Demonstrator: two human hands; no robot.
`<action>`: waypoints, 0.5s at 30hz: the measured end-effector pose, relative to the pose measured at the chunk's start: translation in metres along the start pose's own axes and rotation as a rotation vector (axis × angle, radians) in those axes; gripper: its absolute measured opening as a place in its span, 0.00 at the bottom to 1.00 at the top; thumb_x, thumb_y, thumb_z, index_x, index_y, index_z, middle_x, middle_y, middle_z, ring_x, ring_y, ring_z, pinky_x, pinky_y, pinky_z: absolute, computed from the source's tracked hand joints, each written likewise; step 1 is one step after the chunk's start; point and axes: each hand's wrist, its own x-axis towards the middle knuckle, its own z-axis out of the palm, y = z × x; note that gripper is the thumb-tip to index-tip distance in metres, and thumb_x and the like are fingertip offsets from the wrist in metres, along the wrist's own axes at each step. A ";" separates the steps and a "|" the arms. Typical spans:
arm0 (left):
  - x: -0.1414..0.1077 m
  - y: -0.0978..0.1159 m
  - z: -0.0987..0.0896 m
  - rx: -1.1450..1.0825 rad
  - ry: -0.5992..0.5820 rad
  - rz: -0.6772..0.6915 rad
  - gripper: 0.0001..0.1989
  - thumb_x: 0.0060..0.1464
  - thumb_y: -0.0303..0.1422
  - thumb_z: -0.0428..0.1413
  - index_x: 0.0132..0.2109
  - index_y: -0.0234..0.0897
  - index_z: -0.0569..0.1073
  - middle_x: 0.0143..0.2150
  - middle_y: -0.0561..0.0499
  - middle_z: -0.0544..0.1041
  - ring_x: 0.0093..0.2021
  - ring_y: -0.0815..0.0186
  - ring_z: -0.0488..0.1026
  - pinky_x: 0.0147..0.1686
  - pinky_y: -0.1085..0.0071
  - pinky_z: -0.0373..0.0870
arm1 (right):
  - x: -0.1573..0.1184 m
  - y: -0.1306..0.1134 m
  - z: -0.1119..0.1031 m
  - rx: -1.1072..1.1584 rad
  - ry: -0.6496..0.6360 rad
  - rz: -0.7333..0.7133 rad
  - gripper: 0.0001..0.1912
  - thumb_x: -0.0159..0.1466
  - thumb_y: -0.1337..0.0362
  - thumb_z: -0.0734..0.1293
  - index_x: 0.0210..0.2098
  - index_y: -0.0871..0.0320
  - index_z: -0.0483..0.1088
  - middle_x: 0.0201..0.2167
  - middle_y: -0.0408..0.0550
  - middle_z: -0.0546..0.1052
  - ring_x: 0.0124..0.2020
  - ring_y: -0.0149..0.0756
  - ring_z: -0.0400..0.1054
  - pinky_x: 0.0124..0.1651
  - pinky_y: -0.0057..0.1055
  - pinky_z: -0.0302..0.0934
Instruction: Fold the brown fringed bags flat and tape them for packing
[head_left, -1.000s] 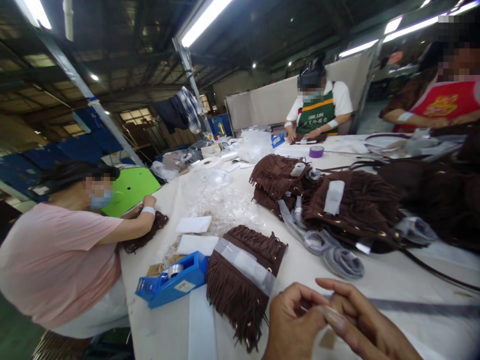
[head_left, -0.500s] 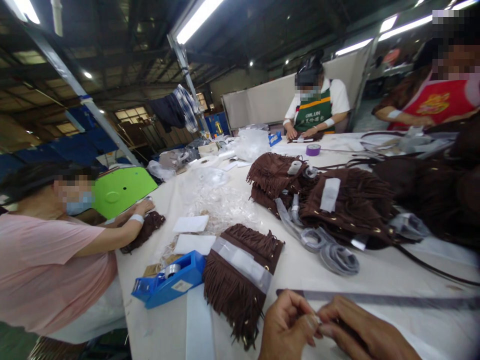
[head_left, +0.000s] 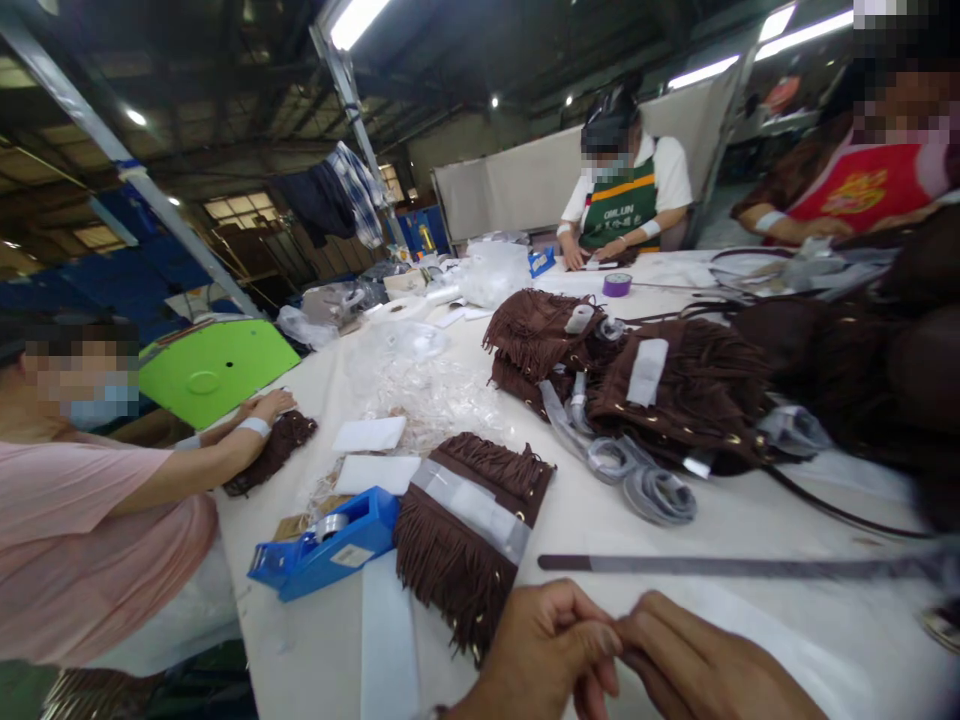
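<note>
My left hand (head_left: pixel 544 645) and my right hand (head_left: pixel 694 655) meet at the bottom of the head view, fingers closed in pinches that touch each other. Whatever lies between the fingertips is too small and hidden to make out. Just beyond them a long flat strap (head_left: pixel 667 566) stretches to the right, its brown tip bare and the rest under a clear sleeve. Left of my left hand lies a dark brown fringed bag (head_left: pixel 442 575) with a whitish wrap band (head_left: pixel 471 507) around it and gold eyelets along an edge.
A blue tape dispenser (head_left: pixel 330 550) stands beside the bag, near white paper strips (head_left: pixel 386 640). More fringed bags (head_left: pixel 675 400) and coiled wrapped straps (head_left: pixel 660 495) are piled behind. Co-workers sit left (head_left: pixel 112 520), across (head_left: pixel 626 200) and right (head_left: pixel 862 190). Crumpled clear plastic (head_left: pixel 427 390) covers mid-table.
The view has shifted slightly, so the table contents sit a little further left and higher. My hands remain together, with the fingertips pressed closer.
</note>
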 end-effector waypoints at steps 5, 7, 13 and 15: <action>-0.012 0.017 -0.005 0.170 -0.082 -0.089 0.15 0.49 0.43 0.61 0.31 0.33 0.74 0.23 0.54 0.74 0.18 0.73 0.67 0.20 0.76 0.63 | -0.002 -0.026 -0.023 0.011 -0.098 0.134 0.07 0.69 0.70 0.58 0.37 0.57 0.66 0.32 0.46 0.69 0.32 0.33 0.65 0.33 0.29 0.56; -0.010 0.020 -0.007 0.224 -0.138 -0.149 0.14 0.51 0.41 0.60 0.28 0.33 0.73 0.20 0.55 0.72 0.18 0.73 0.67 0.21 0.76 0.62 | -0.001 -0.028 -0.027 0.026 -0.122 0.154 0.07 0.69 0.69 0.58 0.37 0.58 0.67 0.33 0.45 0.68 0.32 0.33 0.63 0.34 0.28 0.56; -0.009 0.020 -0.011 0.387 -0.225 -0.204 0.09 0.51 0.36 0.58 0.30 0.34 0.75 0.21 0.53 0.75 0.23 0.69 0.71 0.26 0.75 0.64 | -0.009 -0.027 -0.028 0.149 -0.167 0.173 0.08 0.70 0.69 0.58 0.42 0.59 0.68 0.34 0.45 0.69 0.33 0.31 0.63 0.35 0.26 0.57; -0.009 0.017 -0.014 0.441 -0.228 -0.189 0.07 0.50 0.35 0.59 0.30 0.35 0.74 0.22 0.54 0.75 0.24 0.69 0.71 0.26 0.75 0.63 | -0.011 -0.027 -0.025 0.159 -0.183 0.178 0.09 0.70 0.69 0.57 0.43 0.59 0.69 0.35 0.45 0.69 0.33 0.31 0.63 0.36 0.26 0.57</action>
